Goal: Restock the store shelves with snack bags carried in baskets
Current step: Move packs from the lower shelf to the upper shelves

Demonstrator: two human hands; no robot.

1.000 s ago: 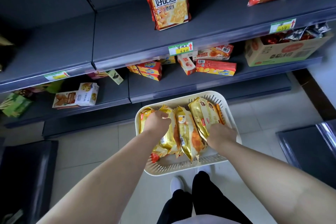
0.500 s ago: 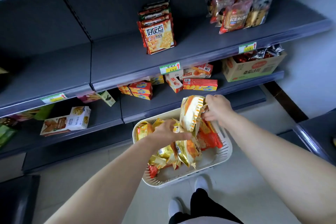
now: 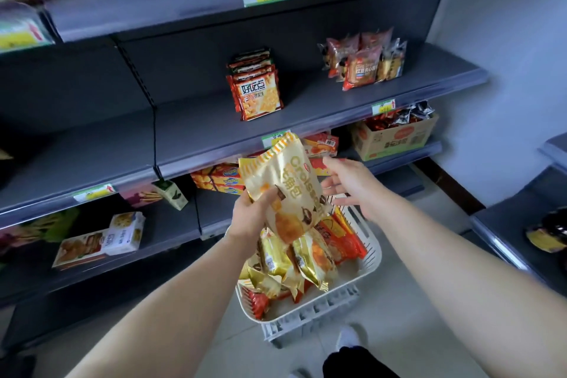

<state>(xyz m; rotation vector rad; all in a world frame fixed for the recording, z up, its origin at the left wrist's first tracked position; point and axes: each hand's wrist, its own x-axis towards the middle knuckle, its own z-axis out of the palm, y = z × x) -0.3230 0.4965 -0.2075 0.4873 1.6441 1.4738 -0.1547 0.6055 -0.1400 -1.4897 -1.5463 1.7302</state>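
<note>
Looks early: left hand (image 3: 251,219) grips gold foil croissant bag (image 3: 291,187) over heaped white plastic basket (image 3: 325,301); right hand (image 3: 348,186) spread wide, empty; far grey shelf (image 3: 199,135) mostly bare.

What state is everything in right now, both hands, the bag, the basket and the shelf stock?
Left hand, gripping the croissant bag at its lower part.
Right hand, open, fingers spread beside the bag.
Croissant bag, sealed, held up above the basket.
Basket, partly filled with snack bags.
Cracker packs, upright in a row on the shelf.
Cardboard box, open at the top, stocked.
</note>
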